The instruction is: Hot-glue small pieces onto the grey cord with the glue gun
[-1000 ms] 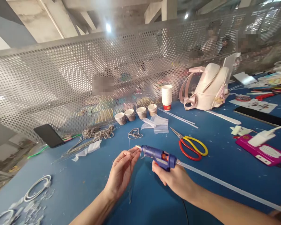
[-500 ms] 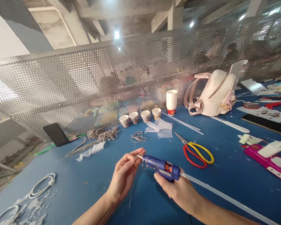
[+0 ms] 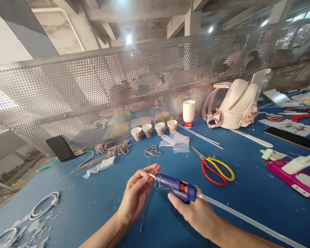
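My right hand [image 3: 197, 213] is wrapped round a blue glue gun [image 3: 174, 186], with a long clear glue stick [image 3: 237, 210] out of its back end. The gun's metal nozzle points left and meets the fingertips of my left hand [image 3: 136, 193]. That hand pinches a thin wire or cord [image 3: 141, 224], which runs up toward a small loose coil of cord [image 3: 152, 151] and hangs down below the fingers. Exactly what lies under the nozzle is too small to make out. Scissors [image 3: 214, 168] with red and yellow handles lie to the right.
Four small cups, rather several [image 3: 160, 128], stand by the perforated screen [image 3: 93, 86], beside stacked paper cups [image 3: 188, 112] and a backpack [image 3: 235, 106]. Clear strips, twine bundles [image 3: 113, 148], a phone [image 3: 60, 148], white rings [image 3: 43, 206] and a magenta power strip [image 3: 291, 177] lie around.
The glue gun and my right hand have shifted slightly left and down, the nozzle now closer against my left fingertips. The view has moved a little. Both grips are unchanged.
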The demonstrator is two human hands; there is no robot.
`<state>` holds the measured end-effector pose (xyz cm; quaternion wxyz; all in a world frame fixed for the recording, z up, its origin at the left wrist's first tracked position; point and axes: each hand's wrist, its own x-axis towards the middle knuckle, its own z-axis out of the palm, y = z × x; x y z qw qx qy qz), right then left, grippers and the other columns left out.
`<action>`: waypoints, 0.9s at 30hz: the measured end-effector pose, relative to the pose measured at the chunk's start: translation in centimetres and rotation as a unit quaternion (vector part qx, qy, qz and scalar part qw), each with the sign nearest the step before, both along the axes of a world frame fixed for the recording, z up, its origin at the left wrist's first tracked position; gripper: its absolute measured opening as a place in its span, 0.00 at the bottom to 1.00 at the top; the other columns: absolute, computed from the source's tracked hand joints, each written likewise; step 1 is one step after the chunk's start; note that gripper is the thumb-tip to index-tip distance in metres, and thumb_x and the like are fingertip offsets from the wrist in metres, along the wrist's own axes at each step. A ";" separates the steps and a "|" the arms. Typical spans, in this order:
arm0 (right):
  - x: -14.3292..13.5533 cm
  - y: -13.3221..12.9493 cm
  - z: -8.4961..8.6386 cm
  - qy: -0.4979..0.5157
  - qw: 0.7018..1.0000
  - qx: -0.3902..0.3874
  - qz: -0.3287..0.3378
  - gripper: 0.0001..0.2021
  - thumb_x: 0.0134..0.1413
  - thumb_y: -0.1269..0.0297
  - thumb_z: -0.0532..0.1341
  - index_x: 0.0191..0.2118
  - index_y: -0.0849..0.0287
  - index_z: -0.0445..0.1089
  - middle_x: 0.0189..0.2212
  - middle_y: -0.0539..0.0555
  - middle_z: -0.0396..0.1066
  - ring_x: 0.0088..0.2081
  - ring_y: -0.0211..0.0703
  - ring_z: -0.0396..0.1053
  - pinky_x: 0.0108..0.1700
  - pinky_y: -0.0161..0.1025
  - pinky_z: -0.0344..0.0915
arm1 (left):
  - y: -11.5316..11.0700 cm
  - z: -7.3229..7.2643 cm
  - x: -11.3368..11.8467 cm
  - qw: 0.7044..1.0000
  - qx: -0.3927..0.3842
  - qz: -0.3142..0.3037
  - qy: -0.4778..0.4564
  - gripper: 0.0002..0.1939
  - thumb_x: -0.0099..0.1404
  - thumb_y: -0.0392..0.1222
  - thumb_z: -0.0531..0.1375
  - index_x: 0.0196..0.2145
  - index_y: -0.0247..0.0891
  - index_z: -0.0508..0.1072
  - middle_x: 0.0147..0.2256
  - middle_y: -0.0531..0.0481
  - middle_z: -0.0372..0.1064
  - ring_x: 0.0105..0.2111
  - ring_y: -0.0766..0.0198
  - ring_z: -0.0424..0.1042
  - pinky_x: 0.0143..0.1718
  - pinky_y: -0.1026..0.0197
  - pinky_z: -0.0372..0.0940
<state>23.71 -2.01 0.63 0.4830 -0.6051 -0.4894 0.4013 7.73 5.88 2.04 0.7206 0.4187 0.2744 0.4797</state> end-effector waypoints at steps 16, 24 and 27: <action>-0.2 0.1 0.3 -0.014 0.999 -0.020 -0.025 0.17 0.48 0.47 0.58 0.29 0.58 0.69 0.13 0.45 0.57 0.16 0.37 0.59 0.19 0.32 0.58 | 0.0 0.2 0.1 1.000 -0.008 0.017 0.002 0.07 0.56 0.36 0.63 0.22 0.36 0.71 0.46 0.41 0.73 0.55 0.49 0.63 0.53 0.56 0.58; -0.7 -0.1 0.5 -0.006 1.000 0.005 -0.023 0.14 0.48 0.50 0.58 0.28 0.58 0.69 0.15 0.46 0.60 0.17 0.35 0.58 0.18 0.32 0.57 | 0.0 0.1 0.1 1.000 -0.013 0.012 0.007 0.07 0.56 0.37 0.63 0.22 0.36 0.71 0.48 0.41 0.72 0.55 0.49 0.62 0.53 0.57 0.58; -0.5 0.0 0.4 -0.014 1.000 -0.003 -0.020 0.15 0.49 0.50 0.58 0.28 0.58 0.68 0.15 0.46 0.60 0.17 0.36 0.60 0.19 0.32 0.57 | 0.1 0.0 0.1 1.000 -0.002 0.008 0.006 0.07 0.58 0.36 0.62 0.22 0.36 0.71 0.47 0.42 0.72 0.55 0.51 0.63 0.52 0.59 0.59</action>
